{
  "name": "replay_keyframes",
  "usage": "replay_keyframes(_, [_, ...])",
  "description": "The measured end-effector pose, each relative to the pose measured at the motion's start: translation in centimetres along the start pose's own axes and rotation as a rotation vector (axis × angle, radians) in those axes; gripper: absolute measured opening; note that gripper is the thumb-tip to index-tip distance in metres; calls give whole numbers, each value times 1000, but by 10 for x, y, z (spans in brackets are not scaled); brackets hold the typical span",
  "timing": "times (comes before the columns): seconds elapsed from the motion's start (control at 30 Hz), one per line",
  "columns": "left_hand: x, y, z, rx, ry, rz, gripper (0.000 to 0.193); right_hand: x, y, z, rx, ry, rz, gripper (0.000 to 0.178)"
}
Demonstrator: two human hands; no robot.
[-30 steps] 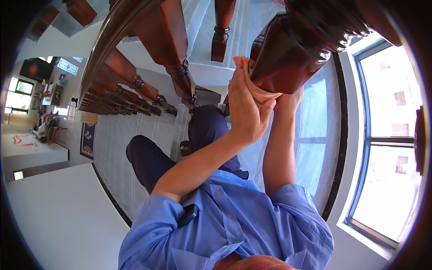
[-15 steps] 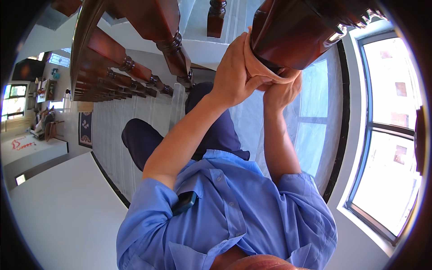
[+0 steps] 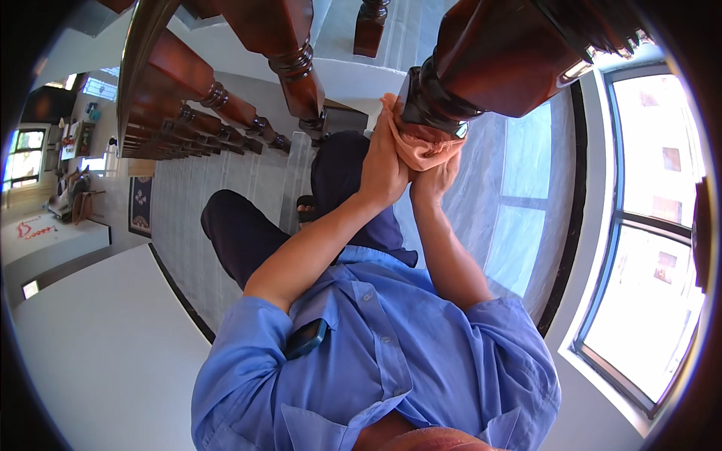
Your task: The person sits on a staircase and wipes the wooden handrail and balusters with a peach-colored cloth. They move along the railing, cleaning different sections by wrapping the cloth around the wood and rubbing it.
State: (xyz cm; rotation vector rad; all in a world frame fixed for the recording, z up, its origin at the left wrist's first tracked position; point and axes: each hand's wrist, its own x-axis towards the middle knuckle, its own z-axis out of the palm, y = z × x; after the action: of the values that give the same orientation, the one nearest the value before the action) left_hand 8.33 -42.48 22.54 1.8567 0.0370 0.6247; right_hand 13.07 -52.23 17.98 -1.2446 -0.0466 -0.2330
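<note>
A glossy dark-red wooden newel post (image 3: 492, 56) with turned rings stands in front of me at the upper right. An orange cloth (image 3: 425, 149) wraps round the near side of its lower part, below the rings. My left hand (image 3: 385, 167) presses the cloth against the post's left side, fingers closed along it. From the right, my right hand (image 3: 436, 179) grips the cloth's lower edge, its fingers partly behind the cloth. Both hands are close together, with the post between them. The far side of the post is hidden.
A row of matching balusters (image 3: 297, 64) under a handrail (image 3: 143, 60) runs off to the left. Grey marble steps (image 3: 226, 180) lie below. A window (image 3: 647, 225) is at the right, a white wall panel (image 3: 113, 323) at the lower left. My bent knees (image 3: 241, 233) are beneath my arms.
Both hands and the cloth have slid down the post, from its wide block to below the turned rings. The rings now show above the cloth. A sandalled foot has come into sight.
</note>
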Motion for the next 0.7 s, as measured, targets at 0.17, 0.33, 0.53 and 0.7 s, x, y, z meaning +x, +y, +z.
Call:
replay_keyframes(0.17, [-9, -7, -6, -21, -53, 56, 90, 57, 4, -9, -159, -131, 171, 24])
replay_keyframes(0.33, [-10, -12, 3, -208, -24, 92, 98, 88, 14, 4, 370, -124, 309, 21])
replay_keyframes(0.53, [24, -30, 9, -732, -32, -128, 82, 31, 1, 1, 26, 17, 131, 25])
replay_keyframes(0.7, [75, -71, 1, -1148, -296, -393, 75, -6, -7, -12, -273, -75, 34, 35])
